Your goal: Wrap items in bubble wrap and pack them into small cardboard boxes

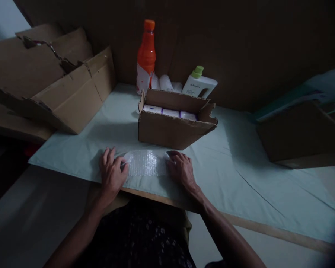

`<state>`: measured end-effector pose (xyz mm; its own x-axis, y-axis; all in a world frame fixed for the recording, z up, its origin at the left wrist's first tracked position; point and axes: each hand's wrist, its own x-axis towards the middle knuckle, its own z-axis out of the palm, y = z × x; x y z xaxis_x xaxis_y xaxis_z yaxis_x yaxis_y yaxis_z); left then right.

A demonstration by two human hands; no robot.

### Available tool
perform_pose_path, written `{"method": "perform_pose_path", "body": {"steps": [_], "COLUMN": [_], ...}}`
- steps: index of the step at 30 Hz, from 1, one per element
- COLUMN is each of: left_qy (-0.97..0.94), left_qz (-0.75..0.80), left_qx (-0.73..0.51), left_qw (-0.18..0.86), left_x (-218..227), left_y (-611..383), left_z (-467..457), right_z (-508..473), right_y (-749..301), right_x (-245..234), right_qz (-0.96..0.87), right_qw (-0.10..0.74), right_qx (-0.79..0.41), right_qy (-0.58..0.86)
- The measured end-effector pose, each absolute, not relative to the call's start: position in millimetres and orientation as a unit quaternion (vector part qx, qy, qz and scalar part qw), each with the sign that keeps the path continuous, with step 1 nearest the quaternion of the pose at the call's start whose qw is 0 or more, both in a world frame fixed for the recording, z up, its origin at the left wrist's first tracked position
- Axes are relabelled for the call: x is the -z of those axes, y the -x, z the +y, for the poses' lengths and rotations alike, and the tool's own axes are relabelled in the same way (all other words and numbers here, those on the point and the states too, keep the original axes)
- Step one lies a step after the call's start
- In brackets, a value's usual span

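A clear strip of bubble wrap [147, 163] lies stretched between my hands near the table's front edge. My left hand [111, 169] grips its left end between thumb and fingers. At the other end, my right hand [182, 167] is closed over the wrap's edge, with the fingertips partly hidden. Just beyond the wrap stands an open cardboard box [173, 128]. Several white packs with purple edges [170, 112] sit upright inside it, only their tops showing.
Behind the box are an orange bottle [146, 56], clear wrapped rolls [165, 82] and a white jug with a green cap [198, 85]. Larger cardboard boxes stand at left [80, 89] and right [301, 134]. A pale green cloth [226, 167] covers the table.
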<state>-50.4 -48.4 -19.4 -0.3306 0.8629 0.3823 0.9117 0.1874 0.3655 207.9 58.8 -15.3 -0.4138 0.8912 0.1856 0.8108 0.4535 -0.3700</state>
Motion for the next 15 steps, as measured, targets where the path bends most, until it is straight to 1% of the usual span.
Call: {"method": "perform_pose_path", "body": {"steps": [2,5,8,12,14,15], "left_qy": [0.571,0.535,0.526,0.569,0.592,0.600], "left_qz": [-0.761,-0.760,-0.751,-0.694,-0.653,-0.639], "left_qx": [0.306,0.356,0.370,0.393,0.434,0.456], "left_qw": [0.013,-0.091,-0.154,-0.201,-0.185,-0.156], "left_x": [16.8,13.4,11.5,1.9,-13.4,-25.0], "left_y": [44.2,37.8,35.1,36.2,38.6,39.8], "left_z": [-46.6,-46.6,-49.1,-53.2,-53.9,-53.0], "right_z": [52.5,41.8,32.5,24.0,21.7,21.8], "right_y": [-215.8,-230.6,-240.0,-238.9,-237.1,-236.9], "right_x": [12.0,4.5,2.2,-7.8,-27.6,-42.1], "right_qz": [-0.801,-0.742,-0.723,-0.754,-0.782,-0.796], "right_qw": [0.206,0.246,0.266,0.278,0.315,0.337], "right_qx": [-0.187,-0.288,-0.336,-0.337,-0.298,-0.266], "right_qy": [0.530,0.553,0.541,0.491,0.447,0.427]}}
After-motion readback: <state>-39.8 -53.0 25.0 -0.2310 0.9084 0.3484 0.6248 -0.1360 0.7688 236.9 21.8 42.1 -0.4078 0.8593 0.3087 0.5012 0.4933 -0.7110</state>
